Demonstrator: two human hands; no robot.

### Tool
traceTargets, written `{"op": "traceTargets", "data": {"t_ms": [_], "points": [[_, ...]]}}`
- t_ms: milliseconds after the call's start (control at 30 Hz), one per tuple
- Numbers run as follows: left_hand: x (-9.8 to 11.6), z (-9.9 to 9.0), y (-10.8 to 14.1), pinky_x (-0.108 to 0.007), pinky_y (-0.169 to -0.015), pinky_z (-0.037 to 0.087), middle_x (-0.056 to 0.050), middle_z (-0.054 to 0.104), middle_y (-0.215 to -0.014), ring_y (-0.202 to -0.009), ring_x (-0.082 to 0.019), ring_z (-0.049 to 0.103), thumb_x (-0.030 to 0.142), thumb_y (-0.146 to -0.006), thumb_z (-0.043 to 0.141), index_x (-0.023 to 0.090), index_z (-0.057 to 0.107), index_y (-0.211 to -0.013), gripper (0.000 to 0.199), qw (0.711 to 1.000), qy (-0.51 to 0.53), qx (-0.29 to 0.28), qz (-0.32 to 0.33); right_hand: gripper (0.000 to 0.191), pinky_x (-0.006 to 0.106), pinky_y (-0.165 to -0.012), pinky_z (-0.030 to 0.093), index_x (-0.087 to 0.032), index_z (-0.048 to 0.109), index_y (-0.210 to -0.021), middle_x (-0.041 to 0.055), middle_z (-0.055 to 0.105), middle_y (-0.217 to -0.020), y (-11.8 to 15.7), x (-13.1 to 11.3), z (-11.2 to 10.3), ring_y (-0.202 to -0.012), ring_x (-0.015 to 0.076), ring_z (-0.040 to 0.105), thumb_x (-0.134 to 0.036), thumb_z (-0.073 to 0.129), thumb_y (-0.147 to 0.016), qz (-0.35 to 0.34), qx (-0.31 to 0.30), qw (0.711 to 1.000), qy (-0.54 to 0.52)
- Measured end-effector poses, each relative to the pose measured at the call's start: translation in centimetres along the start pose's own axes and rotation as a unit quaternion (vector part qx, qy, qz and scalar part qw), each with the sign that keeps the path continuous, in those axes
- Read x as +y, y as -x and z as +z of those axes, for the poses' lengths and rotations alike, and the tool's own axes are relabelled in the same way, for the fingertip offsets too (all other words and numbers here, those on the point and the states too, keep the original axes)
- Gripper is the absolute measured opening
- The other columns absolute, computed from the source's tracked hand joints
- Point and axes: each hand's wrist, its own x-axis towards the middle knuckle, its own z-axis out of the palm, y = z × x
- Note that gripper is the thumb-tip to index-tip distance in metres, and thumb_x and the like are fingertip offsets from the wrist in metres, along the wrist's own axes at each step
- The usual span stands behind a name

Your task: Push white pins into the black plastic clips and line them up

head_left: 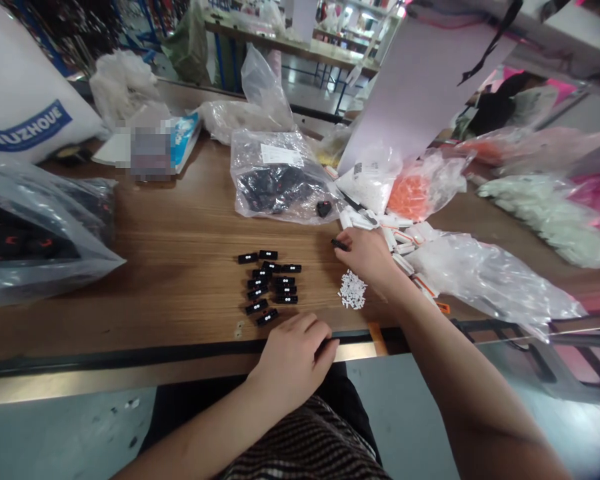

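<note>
My right hand (367, 257) reaches over the table, its fingers pinching a small black plastic piece (340, 245). Just below it lies a little heap of tiny white parts (353, 291). My left hand (296, 353) rests at the table's front edge, fingers curled towards the thumb. Something dark shows in the gap there, too hidden to name. Left of the heap, several black rectangular plastic pieces (287, 281), each with two white dots, lie in loose columns. Beside my right hand are white pieces with orange trim (405, 248).
Behind the black pieces sits a clear bag of black parts (280, 183). A larger bag of dark parts (35, 233) is at left. To the right are a bag of orange parts (413, 193) and a crumpled clear bag (490, 273). A white pillar (410, 87) rises behind.
</note>
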Motion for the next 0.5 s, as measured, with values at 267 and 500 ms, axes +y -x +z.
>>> {"op": "traceTargets", "data": {"t_ms": [267, 500], "points": [[0.0, -0.7, 0.3, -0.034, -0.081, 0.056, -0.006, 0.066, -0.111, -0.089, -0.017, 0.065, 0.019, -0.1, 0.047, 0.022, 0.051, -0.126, 0.026, 0.989, 0.128, 0.063, -0.041, 0.012, 0.037, -0.081, 0.043, -0.02, 0.071, -0.092, 0.0015, 0.075, -0.081, 10.0, -2.9, -2.2, -0.077, 0.0202, 0.069, -0.03, 0.067, -0.088, -0.113, 0.084, 0.984, -0.112], [0.2, -1.2, 0.3, -0.029, -0.07, 0.057, -0.006, 0.065, -0.11, -0.084, -0.016, 0.064, 0.031, -0.102, 0.049, 0.023, 0.049, -0.135, 0.034, 0.987, 0.156, 0.034, -0.034, 0.011, 0.043, -0.083, 0.039, -0.02, 0.067, -0.1, 0.0037, 0.075, -0.088, 14.9, -5.2, 0.6, -0.08, 0.0221, 0.066, -0.021, 0.065, -0.089, -0.1, 0.182, 0.971, -0.117]]}}
